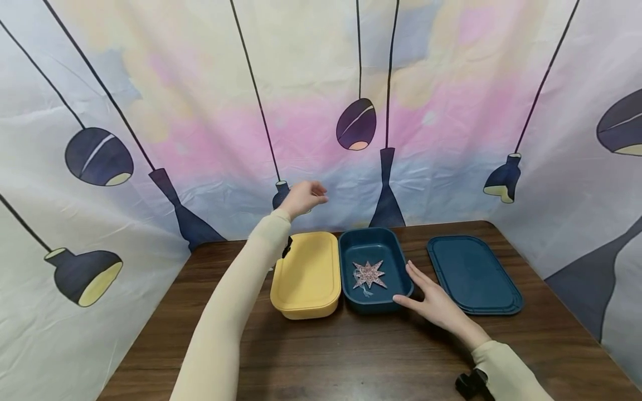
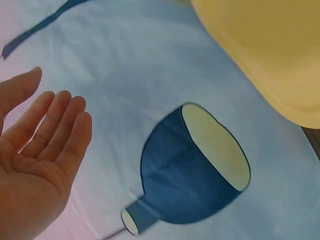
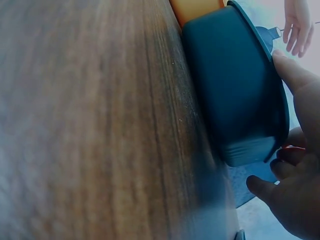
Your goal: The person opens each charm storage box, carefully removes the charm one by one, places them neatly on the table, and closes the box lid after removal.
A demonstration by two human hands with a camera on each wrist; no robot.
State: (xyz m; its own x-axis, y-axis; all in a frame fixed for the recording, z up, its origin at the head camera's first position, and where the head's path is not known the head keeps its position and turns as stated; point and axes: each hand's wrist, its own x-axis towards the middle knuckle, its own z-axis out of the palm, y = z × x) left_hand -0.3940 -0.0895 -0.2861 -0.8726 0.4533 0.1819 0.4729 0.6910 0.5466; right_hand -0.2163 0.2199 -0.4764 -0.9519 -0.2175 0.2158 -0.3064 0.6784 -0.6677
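A glittery pink eight-pointed star ornament with a pale thread lies inside the open dark blue container. At that container's near right corner my right hand spreads its thumb and fingers along the rim, as the right wrist view also shows. My left hand is raised above the far edge of the yellow lidded container, holding nothing. In the left wrist view the left hand has its palm showing and fingers loosely extended.
To the right lies a dark blue lid on the brown wooden table. The yellow container stands left of the blue one, close beside it. Behind the table hangs a cloth printed with lamps.
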